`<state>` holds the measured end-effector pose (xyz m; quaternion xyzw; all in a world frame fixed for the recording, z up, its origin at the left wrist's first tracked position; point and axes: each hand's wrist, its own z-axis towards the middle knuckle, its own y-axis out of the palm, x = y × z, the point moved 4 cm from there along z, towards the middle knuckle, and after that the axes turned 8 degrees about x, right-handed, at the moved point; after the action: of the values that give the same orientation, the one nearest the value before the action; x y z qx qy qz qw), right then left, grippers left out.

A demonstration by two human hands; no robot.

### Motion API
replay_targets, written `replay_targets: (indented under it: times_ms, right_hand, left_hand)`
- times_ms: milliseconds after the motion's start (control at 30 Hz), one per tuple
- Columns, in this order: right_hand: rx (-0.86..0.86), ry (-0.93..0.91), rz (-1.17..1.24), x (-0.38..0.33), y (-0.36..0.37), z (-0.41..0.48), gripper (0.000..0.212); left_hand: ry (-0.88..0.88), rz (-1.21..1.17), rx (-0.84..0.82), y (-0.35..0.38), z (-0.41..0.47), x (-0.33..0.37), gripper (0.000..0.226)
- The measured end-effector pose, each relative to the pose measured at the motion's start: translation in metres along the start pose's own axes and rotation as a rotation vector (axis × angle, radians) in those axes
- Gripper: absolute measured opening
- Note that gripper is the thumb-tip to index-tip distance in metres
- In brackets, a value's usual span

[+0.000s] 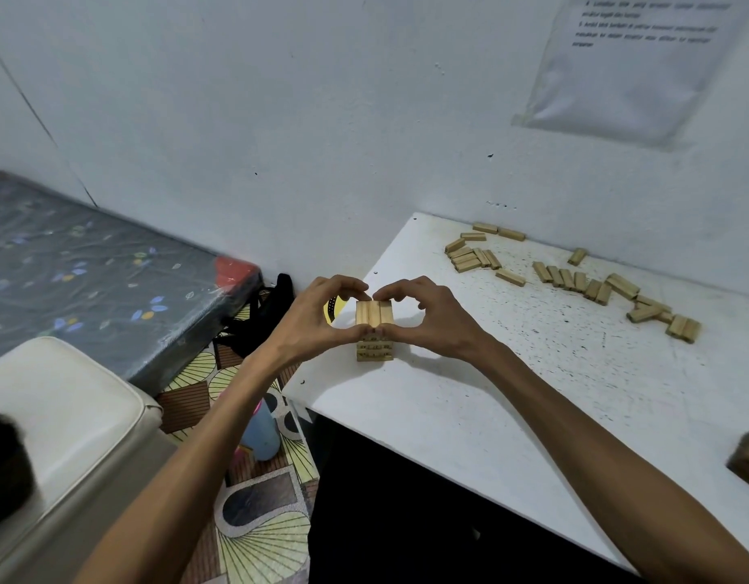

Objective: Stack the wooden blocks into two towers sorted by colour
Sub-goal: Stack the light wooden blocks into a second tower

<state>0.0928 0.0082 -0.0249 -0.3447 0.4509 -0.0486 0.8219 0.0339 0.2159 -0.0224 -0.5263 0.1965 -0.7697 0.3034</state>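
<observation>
I'm squeezing the light tower (pixel 375 330), near the table (pixel 469 415) edge at nine o'clock, with my left hand (pixel 318 318) and right hand (pixel 431 316), thumbs and fingertips closed on its top layer. Uneven pressure risks toppling it floorward. Loose blocks (pixel 575 280) are waiting at two o'clock.
</observation>
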Motion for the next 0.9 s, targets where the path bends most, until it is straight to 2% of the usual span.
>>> replay_targets:
  times_ms: [900]
  right_hand:
    - [-0.007, 0.005, 0.021, 0.0044, 0.0026, -0.0014, 0.048]
  left_hand:
    - [-0.047, -0.045, -0.086, 0.0005, -0.0029, -0.0008, 0.068]
